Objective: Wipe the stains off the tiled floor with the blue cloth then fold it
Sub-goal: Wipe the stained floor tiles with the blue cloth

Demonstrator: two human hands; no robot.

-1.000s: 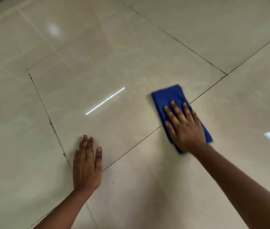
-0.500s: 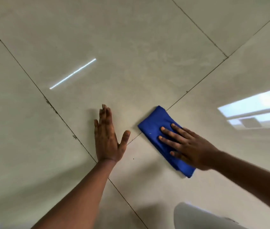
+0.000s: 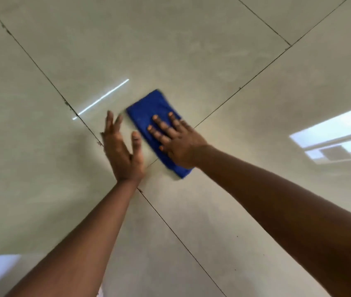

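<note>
While the right hand (image 3: 179, 144) is pressing flat, fingers spread, on the blue cloth (image 3: 149, 110) beside a grout-line crossing of the tiled floor (image 3: 191, 50), the left hand (image 3: 123, 151) is hovering open, gripping nothing. Wiping step; folding is probably next.

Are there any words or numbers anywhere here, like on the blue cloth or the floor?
None: no words, numbers or labels can be read.
The blue cloth is plain, with no tag showing, though it is blurred.
The floor tiles show only dark joint lines and bright reflections of light.
The left hand and the right hand carry no writing.
</note>
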